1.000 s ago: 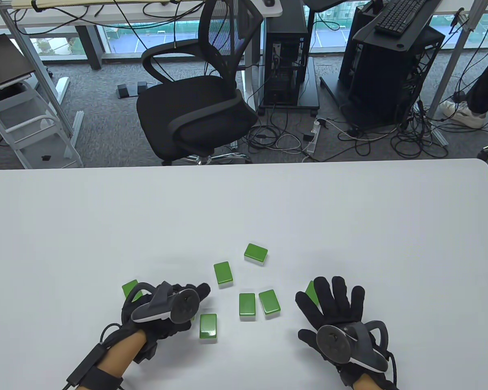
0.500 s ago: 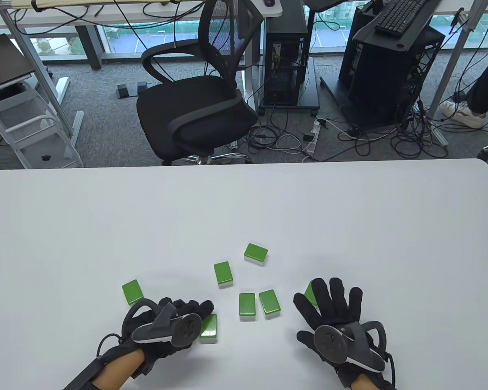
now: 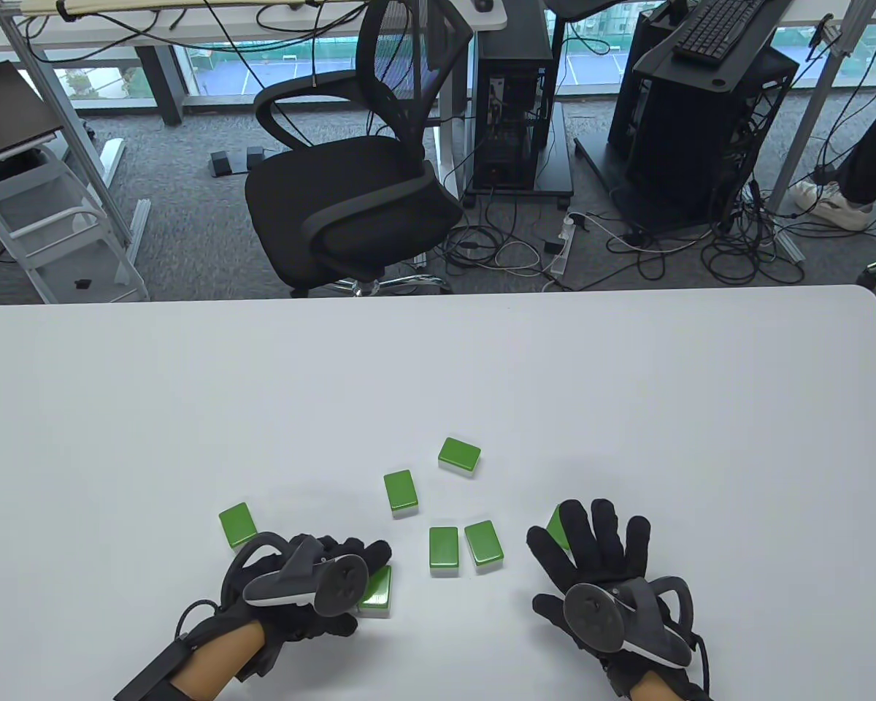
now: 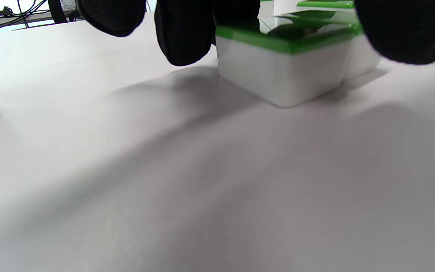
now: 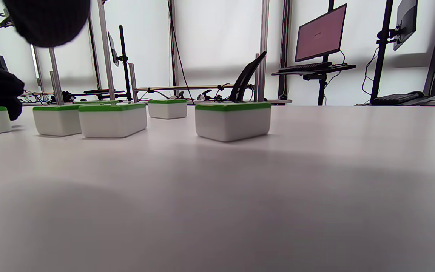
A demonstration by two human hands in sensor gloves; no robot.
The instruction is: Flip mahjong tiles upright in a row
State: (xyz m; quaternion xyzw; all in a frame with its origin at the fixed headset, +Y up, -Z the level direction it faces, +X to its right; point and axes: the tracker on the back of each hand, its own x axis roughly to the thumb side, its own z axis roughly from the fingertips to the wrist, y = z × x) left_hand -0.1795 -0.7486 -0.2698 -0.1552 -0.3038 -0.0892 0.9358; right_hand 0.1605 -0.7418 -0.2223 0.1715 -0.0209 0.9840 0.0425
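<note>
Several green-backed mahjong tiles lie flat on the white table (image 3: 628,409). My left hand (image 3: 361,573) lies over the nearest tile (image 3: 378,593). In the left wrist view its fingers (image 4: 187,34) and thumb (image 4: 402,30) hang on either side of that tile (image 4: 281,64), which is still flat; I cannot tell whether they grip it. My right hand (image 3: 584,540) rests flat with fingers spread and holds nothing. It partly covers a tile (image 3: 555,523), which also shows in the right wrist view (image 5: 232,121).
Other flat tiles: one at far left (image 3: 237,524), a pair in the middle (image 3: 444,549) (image 3: 484,544), and two farther back (image 3: 399,493) (image 3: 459,456). A black office chair (image 3: 350,190) stands beyond the table's far edge.
My left hand has moved right and toward me, off the far-left tile and onto the nearest tile. My right hand has shifted only slightly.
</note>
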